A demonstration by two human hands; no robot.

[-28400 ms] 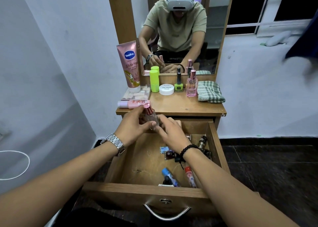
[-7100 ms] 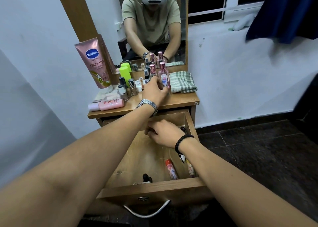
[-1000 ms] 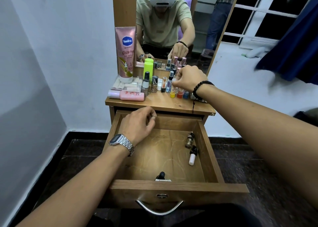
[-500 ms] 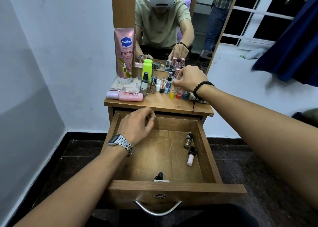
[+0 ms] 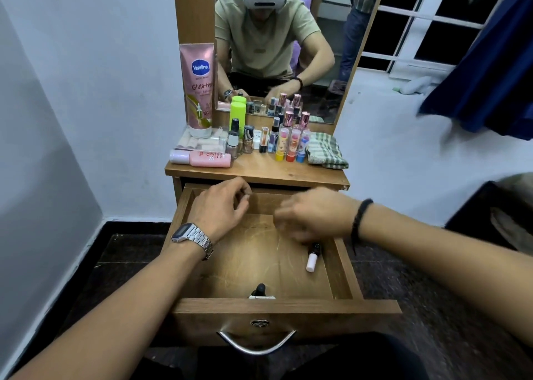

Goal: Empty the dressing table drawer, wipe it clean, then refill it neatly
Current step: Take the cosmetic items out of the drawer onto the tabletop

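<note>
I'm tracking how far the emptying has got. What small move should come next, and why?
Probably the right hand, blurred low in the drawer, should lift out the white-capped bottle lying just under it. That bottle and a dark-topped item by the front wall remain inside, so wiping would be premature.

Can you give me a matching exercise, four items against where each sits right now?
Items:
1. Vaseline tube
2. white-capped bottle
3. checked cloth
4. pink bottle

Places:
A. lying in the drawer, right side
B. lying on its side at the tabletop's front left
C. standing at the tabletop's back left, by the mirror frame
D. folded at the tabletop's right end

Pairs: 1-C, 2-A, 3-D, 4-B
</note>
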